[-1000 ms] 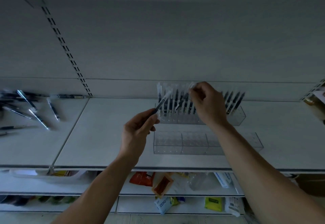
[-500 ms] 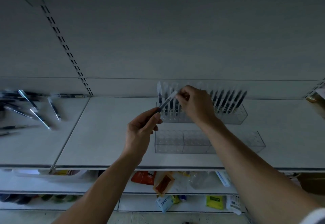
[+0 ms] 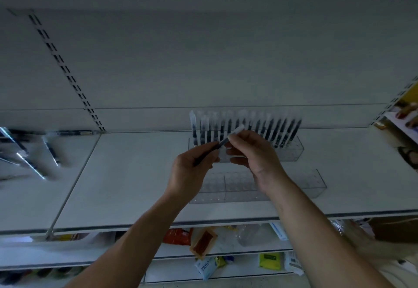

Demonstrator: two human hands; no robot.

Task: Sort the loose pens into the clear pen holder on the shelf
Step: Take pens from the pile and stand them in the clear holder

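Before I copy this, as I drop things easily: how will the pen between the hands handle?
Likely stiff: the pen runs straight between left hand and right hand. Probably light: both merely pinch it. Its slim round barrel may roll on the shelf.

The shelf carries a stocked pen holder, an empty holder and loose pens.

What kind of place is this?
Probably a shop: white shelves on a slotted rail, a clear holder with a row of matching pens, and packets lower down.
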